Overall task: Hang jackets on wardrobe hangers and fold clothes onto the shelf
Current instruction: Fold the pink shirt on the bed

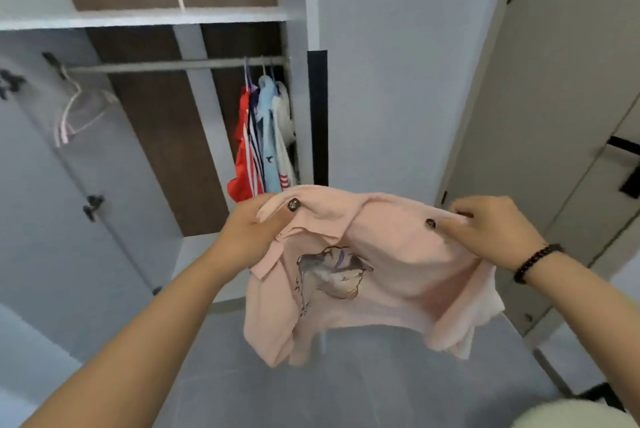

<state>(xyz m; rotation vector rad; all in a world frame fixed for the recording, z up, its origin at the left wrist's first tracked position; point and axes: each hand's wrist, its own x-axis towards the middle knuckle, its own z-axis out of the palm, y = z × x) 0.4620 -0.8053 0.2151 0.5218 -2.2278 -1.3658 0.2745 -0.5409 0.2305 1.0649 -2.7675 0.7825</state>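
Left hand [254, 232] and right hand [495, 230] pinch the pink shirt [363, 275] at its shoulders, fingers curled into the cloth. Held spread mid-frame, likely to square it for folding. Empty hangers [81, 109] upper left.

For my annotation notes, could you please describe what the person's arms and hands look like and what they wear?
Both forearms are bare, with no sleeves in view. The right hand has a black beaded bracelet at the wrist. The left hand wears nothing. Visible thumbnails on both carry dark polish.
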